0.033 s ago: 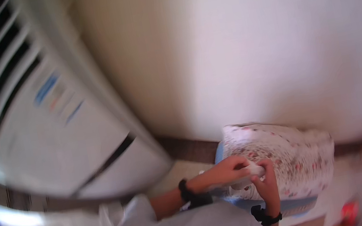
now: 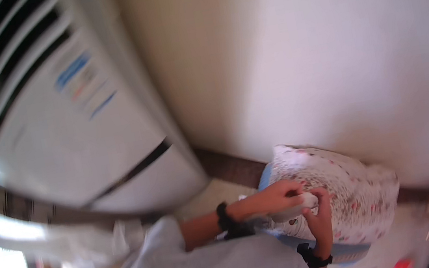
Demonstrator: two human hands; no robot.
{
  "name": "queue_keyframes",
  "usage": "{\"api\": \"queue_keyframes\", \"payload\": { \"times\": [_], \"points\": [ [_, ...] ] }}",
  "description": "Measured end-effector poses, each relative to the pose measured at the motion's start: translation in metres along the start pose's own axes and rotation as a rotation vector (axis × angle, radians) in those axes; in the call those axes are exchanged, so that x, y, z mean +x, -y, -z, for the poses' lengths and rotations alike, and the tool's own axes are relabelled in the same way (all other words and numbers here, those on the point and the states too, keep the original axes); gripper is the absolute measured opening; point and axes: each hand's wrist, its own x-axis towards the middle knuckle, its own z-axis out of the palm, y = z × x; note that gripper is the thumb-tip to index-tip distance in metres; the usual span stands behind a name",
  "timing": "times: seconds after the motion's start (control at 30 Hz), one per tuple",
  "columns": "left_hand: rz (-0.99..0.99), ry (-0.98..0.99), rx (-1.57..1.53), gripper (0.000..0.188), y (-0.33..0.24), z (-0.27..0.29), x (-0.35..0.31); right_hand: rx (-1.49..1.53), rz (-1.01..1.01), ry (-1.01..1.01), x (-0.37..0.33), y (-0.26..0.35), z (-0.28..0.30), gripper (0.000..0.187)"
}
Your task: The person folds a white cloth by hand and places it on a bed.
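Observation:
My left hand (image 2: 283, 195) comes across from the left and my right hand (image 2: 319, 217) rises from below. Their fingers meet around a small white thing (image 2: 310, 201), soft-looking but too blurred to name. Both hands are closed on it, and the fingers hide part of it. A paler greyish piece shows under my left hand; I cannot tell if it belongs to the same thing. Just beyond and below the hands lies a white floral cloth (image 2: 365, 193), covered with many dark specks. Black bands circle both my wrists.
A tall white floor-standing air conditioner (image 2: 70, 130) with dark vents fills the left. Behind the cloth rises a pale wall (image 2: 325, 45) with a dark skirting board (image 2: 228, 163). Something blue (image 2: 265, 175) shows under the cloth's edge. A red item (image 2: 402, 266) sits low right.
The view has shifted a little, so the air conditioner sits further right and the red item lower. Both hands keep their hold on the small white thing.

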Motion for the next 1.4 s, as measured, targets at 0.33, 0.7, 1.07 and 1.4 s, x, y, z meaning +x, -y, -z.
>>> {"api": "queue_keyframes", "payload": {
  "times": [0.33,0.7,1.07,1.4],
  "points": [
    [-0.118,-0.237,-0.21,0.019,0.025,0.001,-0.019,0.346,-0.193,0.367,0.003,-0.12,-0.03,0.038],
    [-0.162,-0.329,-0.085,0.016,0.007,0.003,-0.036,-0.085,-0.232,0.268,-0.009,-0.126,-0.078,0.039],
    [-0.227,-0.221,-0.144,0.016,0.003,-0.018,-0.02,-0.023,-0.236,0.081,-0.009,-0.204,-0.056,0.036],
    [-0.271,-0.279,-0.018,0.014,0.016,-0.01,-0.024,-0.045,-0.246,-0.09,-0.026,-0.251,-0.006,0.034]
  ]
}}
